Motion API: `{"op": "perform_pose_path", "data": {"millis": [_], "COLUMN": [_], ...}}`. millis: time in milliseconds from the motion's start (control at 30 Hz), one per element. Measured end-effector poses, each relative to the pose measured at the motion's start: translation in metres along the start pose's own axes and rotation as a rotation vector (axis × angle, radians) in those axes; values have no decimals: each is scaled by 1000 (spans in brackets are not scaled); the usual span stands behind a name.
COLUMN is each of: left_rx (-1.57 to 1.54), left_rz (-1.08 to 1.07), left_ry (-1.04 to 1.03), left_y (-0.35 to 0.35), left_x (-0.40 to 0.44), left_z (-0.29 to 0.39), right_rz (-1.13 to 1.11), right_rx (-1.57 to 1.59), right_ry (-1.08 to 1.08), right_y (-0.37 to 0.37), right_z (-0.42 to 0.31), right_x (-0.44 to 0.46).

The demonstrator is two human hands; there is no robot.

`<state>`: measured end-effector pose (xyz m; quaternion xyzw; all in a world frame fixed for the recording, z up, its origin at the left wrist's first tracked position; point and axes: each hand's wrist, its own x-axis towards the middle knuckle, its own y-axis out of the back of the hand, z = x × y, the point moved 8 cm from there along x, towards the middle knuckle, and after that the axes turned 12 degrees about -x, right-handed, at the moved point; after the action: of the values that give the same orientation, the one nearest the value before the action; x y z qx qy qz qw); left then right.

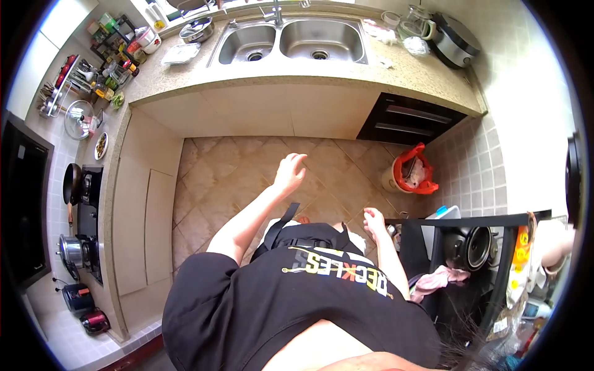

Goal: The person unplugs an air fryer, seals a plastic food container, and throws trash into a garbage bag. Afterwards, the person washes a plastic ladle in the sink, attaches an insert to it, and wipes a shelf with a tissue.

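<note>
My left hand is raised in front of my body, over the tiled floor. Its fingers bend loosely, a little apart, and I see nothing in them. My right hand hangs lower at my right side, near the black shelf rack. Its fingers are loosely bent, with no object visible between them. Neither hand touches the counter or the rack. A bin with a red bag stands on the floor ahead of my right hand.
Ahead, a stone-look counter holds a double steel sink and a rice cooker. Along the left counter are a plate of food, a frying pan and a steel pot. On the rack sits a dark pot beside a pink cloth.
</note>
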<state>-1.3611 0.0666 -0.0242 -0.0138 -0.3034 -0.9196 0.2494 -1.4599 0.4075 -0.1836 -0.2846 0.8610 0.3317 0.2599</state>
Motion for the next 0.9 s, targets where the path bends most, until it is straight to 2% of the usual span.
{"op": "perform_pose_path", "data": {"millis": [100,267,300,433,467,500,567,667,700,767,833,900], "left_rx": [82,90,100,12,-43,-99,-142,-159,-163,-201,-233,-222], "left_rz": [115,150,152,146,160,170,175,133,106,100,108,102], "left_ry": [-55,151,205,326,396,472,484,539,546,582,621,520], "left_y": [41,69,73,77,77,77,73,68,64,60,60,65], "left_x": [21,42,47,84,95,104,128,166,175,187,196,207], "left_z": [-10,-71,-78,-113,-122,-131,-134,-131,-134,-145,-156,-161], "right_rz": [-2,144,239,477,585,624,699,881,861,652,672,671], "right_rx": [37,-72,-127,-271,-391,-379,-556,-757,-766,-728,-762,-793], "right_ry": [146,444,560,632,675,616,612,748,746,602,609,621], "right_y": [0,46,60,126,143,159,184,207,209,213,217,204], "right_z": [-78,-215,-235,-339,-368,-387,-425,-462,-466,-463,-463,-462], "right_x": [36,120,154,241,258,276,316,370,380,410,418,413]}}
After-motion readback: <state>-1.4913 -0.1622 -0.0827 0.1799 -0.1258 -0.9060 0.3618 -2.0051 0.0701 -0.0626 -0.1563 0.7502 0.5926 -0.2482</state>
